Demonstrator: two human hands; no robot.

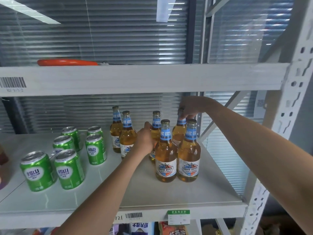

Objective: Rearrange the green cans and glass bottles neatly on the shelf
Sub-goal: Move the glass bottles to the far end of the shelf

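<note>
Several green cans [68, 168] stand in loose pairs on the left of the white shelf [147, 192]. Several amber glass bottles with blue neck labels stand at the middle and right. The two front bottles [166, 156] stand side by side. My left hand [146, 138] wraps the body of a middle bottle [156, 122] behind them. My right hand [190, 106] pinches the neck of the rear right bottle [179, 129] from above. Two more bottles [127, 131] stand to the left.
An orange-handled tool [67, 62] lies on the shelf above. The white upright post [291, 106] and a diagonal brace bound the right side. Snack packets [172, 229] sit on the shelf below. Window blinds are behind.
</note>
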